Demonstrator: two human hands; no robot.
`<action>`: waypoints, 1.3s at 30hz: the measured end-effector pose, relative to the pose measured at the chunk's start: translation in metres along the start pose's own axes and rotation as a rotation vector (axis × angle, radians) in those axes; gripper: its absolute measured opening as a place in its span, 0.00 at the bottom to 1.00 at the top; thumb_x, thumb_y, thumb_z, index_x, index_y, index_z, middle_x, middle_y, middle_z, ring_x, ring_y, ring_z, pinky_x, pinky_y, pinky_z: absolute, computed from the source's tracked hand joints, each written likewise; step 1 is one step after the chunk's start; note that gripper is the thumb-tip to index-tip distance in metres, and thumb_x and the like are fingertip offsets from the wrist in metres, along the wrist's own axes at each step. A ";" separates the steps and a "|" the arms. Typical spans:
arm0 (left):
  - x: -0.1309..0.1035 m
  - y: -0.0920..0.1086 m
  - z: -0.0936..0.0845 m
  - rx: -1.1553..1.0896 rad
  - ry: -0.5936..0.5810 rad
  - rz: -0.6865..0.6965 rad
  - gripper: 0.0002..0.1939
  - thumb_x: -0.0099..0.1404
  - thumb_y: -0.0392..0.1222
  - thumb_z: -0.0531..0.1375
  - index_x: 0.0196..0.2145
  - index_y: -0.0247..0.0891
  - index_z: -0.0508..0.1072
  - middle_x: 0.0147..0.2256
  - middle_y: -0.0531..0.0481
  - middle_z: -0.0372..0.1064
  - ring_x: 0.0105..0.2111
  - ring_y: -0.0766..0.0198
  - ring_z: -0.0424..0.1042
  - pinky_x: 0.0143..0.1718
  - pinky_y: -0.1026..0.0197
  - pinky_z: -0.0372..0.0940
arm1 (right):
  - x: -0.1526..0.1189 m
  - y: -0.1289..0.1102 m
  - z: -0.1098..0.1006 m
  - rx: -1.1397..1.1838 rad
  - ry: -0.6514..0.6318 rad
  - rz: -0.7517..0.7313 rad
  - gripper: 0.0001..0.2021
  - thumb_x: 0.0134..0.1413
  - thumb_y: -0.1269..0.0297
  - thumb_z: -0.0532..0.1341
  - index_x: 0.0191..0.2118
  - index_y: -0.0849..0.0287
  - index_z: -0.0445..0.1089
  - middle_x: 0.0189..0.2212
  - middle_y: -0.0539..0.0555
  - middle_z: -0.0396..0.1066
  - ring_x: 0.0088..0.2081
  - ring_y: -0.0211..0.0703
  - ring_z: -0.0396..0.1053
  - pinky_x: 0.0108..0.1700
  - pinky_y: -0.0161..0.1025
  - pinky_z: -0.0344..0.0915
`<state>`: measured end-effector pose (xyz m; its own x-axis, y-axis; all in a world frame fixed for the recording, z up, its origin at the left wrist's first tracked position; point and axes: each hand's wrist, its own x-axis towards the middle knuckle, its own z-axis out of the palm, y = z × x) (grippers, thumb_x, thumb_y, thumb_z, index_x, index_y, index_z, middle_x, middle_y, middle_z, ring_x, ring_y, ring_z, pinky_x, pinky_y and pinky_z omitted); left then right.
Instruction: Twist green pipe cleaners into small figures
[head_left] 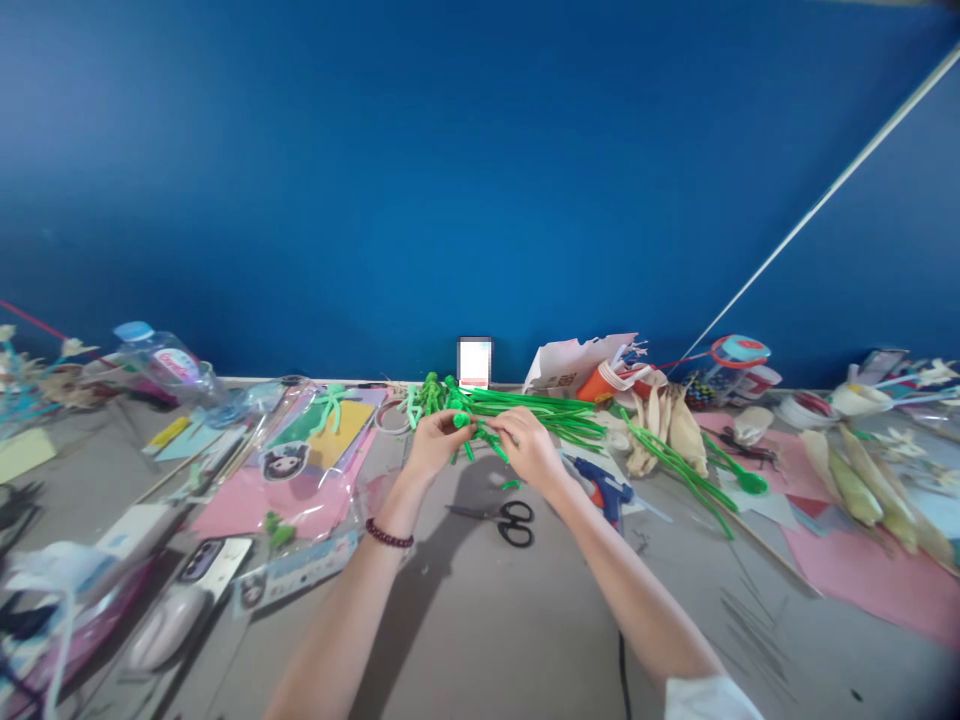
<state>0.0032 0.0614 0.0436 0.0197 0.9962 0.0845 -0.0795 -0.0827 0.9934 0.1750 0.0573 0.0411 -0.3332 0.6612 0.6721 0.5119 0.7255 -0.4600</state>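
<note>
A small green pipe-cleaner figure [489, 440] with a round coiled end is held between both hands. My left hand [437, 442] pinches it near the coiled end, thumb and forefinger closed. Opposite, the fingers of my right hand [527, 446] are closed on one of its green strands. Just below lies a short green snippet [511, 485]. Black-handled scissors [516, 523] rest on the table under the hands, blades pointing left. Behind the hands lies a bundle of long green pipe cleaners [555, 408], with several finished-looking green shapes [430, 392] at its left end.
A blue glue gun [611, 485] lies right of my right hand, its cord trailing forward. Further right are dried husks [686, 430] and loose green stems [679, 465]. On the left are pink paper [247, 505], a phone [214, 565], a white mouse [171, 625] and a plastic bottle [169, 360].
</note>
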 end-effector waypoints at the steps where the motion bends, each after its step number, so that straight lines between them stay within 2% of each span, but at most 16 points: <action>1: 0.001 0.000 -0.002 0.012 -0.002 -0.001 0.14 0.42 0.44 0.69 0.26 0.33 0.75 0.21 0.53 0.68 0.20 0.70 0.63 0.21 0.67 0.57 | -0.001 0.001 0.001 0.006 -0.010 0.000 0.14 0.55 0.77 0.51 0.37 0.59 0.72 0.32 0.58 0.72 0.38 0.47 0.66 0.39 0.43 0.66; 6: 0.003 0.000 -0.007 0.002 -0.026 -0.032 0.16 0.41 0.45 0.70 0.26 0.33 0.75 0.24 0.51 0.71 0.23 0.68 0.66 0.22 0.67 0.59 | -0.002 0.006 0.001 0.078 -0.071 0.063 0.14 0.54 0.78 0.51 0.35 0.59 0.73 0.31 0.57 0.71 0.37 0.45 0.68 0.38 0.41 0.66; 12: 0.005 0.007 -0.012 -0.157 -0.078 -0.058 0.25 0.41 0.41 0.71 0.39 0.35 0.72 0.27 0.54 0.72 0.26 0.68 0.70 0.30 0.65 0.65 | 0.003 -0.002 -0.005 0.198 -0.126 0.276 0.11 0.55 0.68 0.57 0.41 0.57 0.74 0.36 0.55 0.75 0.36 0.43 0.71 0.40 0.39 0.66; 16: 0.005 0.007 -0.012 -0.178 -0.088 -0.056 0.24 0.41 0.41 0.71 0.36 0.35 0.71 0.25 0.54 0.71 0.25 0.69 0.69 0.29 0.65 0.66 | 0.005 -0.011 -0.006 0.246 -0.122 0.291 0.13 0.54 0.65 0.59 0.45 0.55 0.74 0.38 0.54 0.75 0.38 0.45 0.71 0.41 0.39 0.66; 22: 0.003 0.008 -0.009 -0.169 -0.091 -0.042 0.23 0.42 0.42 0.71 0.36 0.35 0.72 0.27 0.53 0.71 0.27 0.68 0.69 0.30 0.65 0.66 | 0.005 -0.011 -0.005 0.277 -0.069 0.362 0.11 0.52 0.62 0.60 0.40 0.56 0.77 0.38 0.55 0.76 0.39 0.47 0.72 0.42 0.41 0.66; 25: 0.003 0.004 -0.009 -0.148 -0.147 -0.075 0.22 0.43 0.42 0.71 0.36 0.35 0.72 0.26 0.53 0.71 0.24 0.69 0.67 0.25 0.67 0.62 | 0.004 -0.008 -0.004 0.438 -0.120 0.515 0.14 0.51 0.58 0.60 0.40 0.58 0.76 0.35 0.55 0.76 0.36 0.47 0.72 0.39 0.42 0.67; 28: 0.002 0.000 -0.005 -0.112 -0.186 -0.078 0.21 0.44 0.43 0.70 0.37 0.35 0.72 0.25 0.53 0.70 0.23 0.70 0.66 0.23 0.67 0.59 | 0.004 -0.006 -0.002 0.654 -0.161 0.695 0.17 0.45 0.57 0.63 0.41 0.59 0.75 0.30 0.53 0.75 0.30 0.42 0.70 0.35 0.40 0.67; 32: -0.002 -0.001 0.006 -0.081 -0.006 -0.006 0.18 0.47 0.48 0.68 0.33 0.36 0.71 0.29 0.52 0.70 0.26 0.69 0.68 0.27 0.66 0.62 | 0.005 -0.007 0.002 0.742 -0.087 0.786 0.12 0.39 0.60 0.66 0.31 0.61 0.73 0.25 0.49 0.72 0.26 0.37 0.66 0.31 0.36 0.64; 35: -0.006 0.001 0.012 0.042 -0.021 -0.003 0.18 0.46 0.50 0.68 0.29 0.35 0.70 0.25 0.53 0.68 0.23 0.69 0.67 0.24 0.66 0.60 | 0.006 -0.008 0.003 0.735 -0.002 0.828 0.09 0.37 0.61 0.65 0.25 0.61 0.69 0.21 0.47 0.68 0.24 0.36 0.64 0.28 0.35 0.62; 39: -0.009 0.003 0.014 0.241 -0.023 0.063 0.14 0.49 0.49 0.66 0.27 0.35 0.72 0.24 0.51 0.69 0.24 0.66 0.67 0.25 0.65 0.61 | 0.007 -0.007 0.003 0.759 0.045 0.844 0.11 0.38 0.61 0.65 0.30 0.60 0.68 0.25 0.49 0.69 0.26 0.37 0.65 0.28 0.35 0.63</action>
<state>0.0169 0.0519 0.0474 0.0450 0.9883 0.1456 0.1586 -0.1509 0.9757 0.1669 0.0572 0.0469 -0.0724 0.9974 -0.0059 -0.0576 -0.0101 -0.9983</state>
